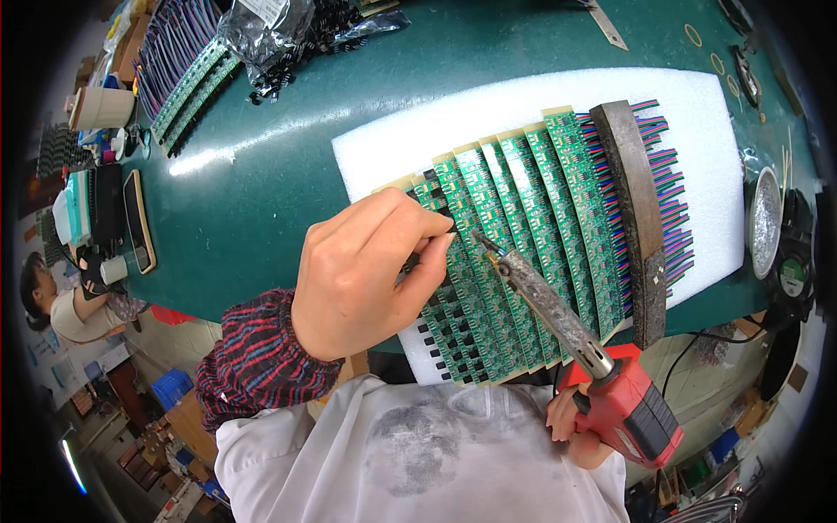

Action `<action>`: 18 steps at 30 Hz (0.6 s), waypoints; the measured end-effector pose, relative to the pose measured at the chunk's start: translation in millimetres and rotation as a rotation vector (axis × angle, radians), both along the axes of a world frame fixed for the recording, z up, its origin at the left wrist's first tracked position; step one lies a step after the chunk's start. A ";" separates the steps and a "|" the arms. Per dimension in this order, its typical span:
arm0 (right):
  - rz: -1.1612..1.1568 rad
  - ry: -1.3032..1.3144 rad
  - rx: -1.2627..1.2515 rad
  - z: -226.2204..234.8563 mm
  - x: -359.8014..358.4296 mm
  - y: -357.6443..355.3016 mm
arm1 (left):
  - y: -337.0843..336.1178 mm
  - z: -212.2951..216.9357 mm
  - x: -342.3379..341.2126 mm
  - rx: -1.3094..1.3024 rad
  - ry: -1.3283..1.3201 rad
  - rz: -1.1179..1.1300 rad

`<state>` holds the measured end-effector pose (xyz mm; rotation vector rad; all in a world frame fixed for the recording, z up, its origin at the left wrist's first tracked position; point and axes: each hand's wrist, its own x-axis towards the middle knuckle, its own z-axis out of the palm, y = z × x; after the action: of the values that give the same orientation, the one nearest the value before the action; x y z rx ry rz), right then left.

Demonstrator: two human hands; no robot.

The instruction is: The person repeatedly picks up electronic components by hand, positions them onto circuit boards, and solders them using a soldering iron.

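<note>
Several long green circuit boards [520, 187] lie side by side, overlapping, on a white foam sheet [384, 148]. Over the leftmost boards, which carry rows of small black parts [453, 327], my left hand [357, 266] is closed in a pinch. Whatever sits between its fingertips is too small to name. My right hand [575, 431] grips the red handle of a soldering gun [558, 309]. Its tip points at the boards just right of my left fingertips; contact cannot be made out. A heavy dark bar [635, 218] lies across the coloured wires [670, 205] at the boards' right side.
More wired boards [193, 91] and a silvery plastic bag [266, 39] are at the far left. A phone [139, 222] lies by the table's left edge. On the right stand a metal bowl [765, 222] and a black fan [792, 272]. Another person [87, 301] sits at left.
</note>
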<state>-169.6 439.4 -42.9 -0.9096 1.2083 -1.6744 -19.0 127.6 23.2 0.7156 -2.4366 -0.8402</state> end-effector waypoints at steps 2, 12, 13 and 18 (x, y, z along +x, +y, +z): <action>-0.022 -0.018 0.021 3.4 1.4 -3.7 | 0.3 0.5 -0.1 0.003 0.000 0.003; 0.031 -0.011 -0.003 -2.3 1.9 -3.7 | 1.1 2.2 -1.0 -0.014 -0.014 0.014; 0.029 0.003 -0.014 -6.3 1.8 0.8 | 1.1 2.4 -0.9 -0.012 -0.017 0.016; 0.006 0.116 -0.086 -31.9 4.3 25.4 | 1.3 2.4 -1.1 -0.003 -0.016 0.017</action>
<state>-165.3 464.8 -74.8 -1.0754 1.2166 -1.6992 -20.1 128.9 25.5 0.7433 -2.4424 -0.8267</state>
